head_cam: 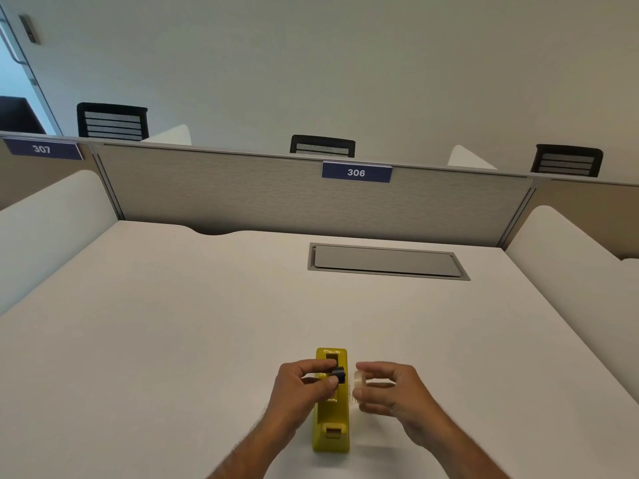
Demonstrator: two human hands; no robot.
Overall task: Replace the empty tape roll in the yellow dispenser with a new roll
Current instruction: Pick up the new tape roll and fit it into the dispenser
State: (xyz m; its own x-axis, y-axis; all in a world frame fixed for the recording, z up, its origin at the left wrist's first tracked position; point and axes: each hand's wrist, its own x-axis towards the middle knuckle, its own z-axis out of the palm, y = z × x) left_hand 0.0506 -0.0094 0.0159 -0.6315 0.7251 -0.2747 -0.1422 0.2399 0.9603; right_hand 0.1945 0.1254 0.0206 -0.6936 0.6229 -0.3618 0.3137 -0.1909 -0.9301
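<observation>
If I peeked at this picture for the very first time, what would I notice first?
Probably the bright yellow dispenser on the white desk, near the bottom middle, between two hands. The left hand pinches a small black spool above it, and the right hand holds a clear tape roll beside it. Farther back, a blue sign on the divider reads 306.

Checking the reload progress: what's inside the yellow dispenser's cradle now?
The yellow dispenser shows no roll. The left hand, holding the black spool, covers most of the cradle; the right hand holds the clear tape roll.
</observation>
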